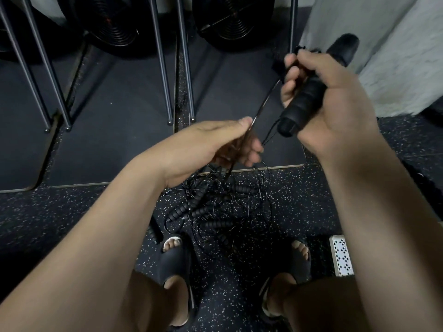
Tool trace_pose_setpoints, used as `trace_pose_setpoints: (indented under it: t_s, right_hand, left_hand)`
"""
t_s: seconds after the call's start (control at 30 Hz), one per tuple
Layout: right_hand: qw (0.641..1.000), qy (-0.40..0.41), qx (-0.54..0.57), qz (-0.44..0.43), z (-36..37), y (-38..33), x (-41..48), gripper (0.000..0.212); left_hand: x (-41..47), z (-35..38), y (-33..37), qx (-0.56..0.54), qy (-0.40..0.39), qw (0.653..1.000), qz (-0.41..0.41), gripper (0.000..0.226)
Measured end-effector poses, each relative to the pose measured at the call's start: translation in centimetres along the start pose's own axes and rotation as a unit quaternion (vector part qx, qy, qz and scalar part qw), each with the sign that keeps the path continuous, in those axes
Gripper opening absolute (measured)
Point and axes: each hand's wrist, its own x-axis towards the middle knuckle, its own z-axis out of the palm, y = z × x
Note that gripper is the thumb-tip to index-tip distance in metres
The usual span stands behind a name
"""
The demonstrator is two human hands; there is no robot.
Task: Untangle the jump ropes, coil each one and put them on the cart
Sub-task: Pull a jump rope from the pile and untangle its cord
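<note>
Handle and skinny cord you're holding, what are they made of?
The handle looks like matte black foam or rubber: it is dull, with ribbed rings. The cord may be thin plastic-coated wire: it is glossy and catches the light.

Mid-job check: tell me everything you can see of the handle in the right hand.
The handle is black, ribbed, foam-like, with a rounded butt end. It is tilted, butt down-left, held above the floor. The right hand grips its middle, curled round it. A thin black cord runs from by its upper end down to the left hand, which pinches it.
</note>
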Motion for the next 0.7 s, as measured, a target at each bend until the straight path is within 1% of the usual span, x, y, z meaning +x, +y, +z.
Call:
trace_pose_setpoints:
  t_s: [0.07,0.17,0.23,0.3,0.37,0.43,0.5,0.53,0.6,0.63,0.7]
  right_hand:
    - [0.999,0.027,0.022,0.001,-0.7,-0.3,0.4,0.003]
    - [0.998,0.055,0.013,0.007,-1.3,-0.4,0.7,0.004]
    - [0.998,0.055,-0.023,0.022,-1.3,-0.2,0.8,0.004]
    - [0.995,0.038,-0.079,0.045,-1.1,0.3,0.9,0.006]
    - [0.987,0.012,-0.143,0.072,-0.9,1.1,0.9,0.010]
    - [0.972,-0.019,-0.213,0.094,-0.8,1.8,0.8,0.021]
    - [0.953,-0.051,-0.280,0.102,-0.7,2.4,0.5,0.031]
    - [0.943,-0.064,-0.311,0.103,-0.6,2.6,0.3,0.032]
    - [0.924,-0.078,-0.359,0.109,-0.4,3.0,-0.2,0.026]
    - [0.915,-0.089,-0.375,0.117,-0.3,3.1,-0.5,0.024]
    - [0.902,-0.118,-0.388,0.144,-0.1,3.4,-0.9,0.027]
  left_hand:
    - [0.0,-0.2,-0.1,0.019,-0.008,1.000,0.007,0.046]
    - [-0.1,-0.5,0.0,0.075,-0.002,0.997,0.019,0.033]
    - [-0.2,-0.7,-0.1,0.099,0.022,0.994,0.031,0.029]
    - [-0.1,-0.9,-0.2,0.101,0.053,0.992,0.049,0.028]
    - [0.0,-1.3,-0.4,0.090,0.084,0.990,0.068,0.028]
    - [0.2,-1.7,-0.4,0.077,0.114,0.986,0.092,0.029]
    - [0.3,-1.9,-0.3,0.040,0.139,0.983,0.111,0.028]
    - [0.3,-2.0,-0.2,0.016,0.152,0.982,0.115,0.028]
    - [0.3,-2.1,0.0,-0.029,0.174,0.977,0.120,0.027]
    - [0.2,-2.2,0.0,-0.049,0.182,0.974,0.125,0.027]
    - [0.2,-2.6,0.1,-0.090,0.193,0.968,0.135,0.025]
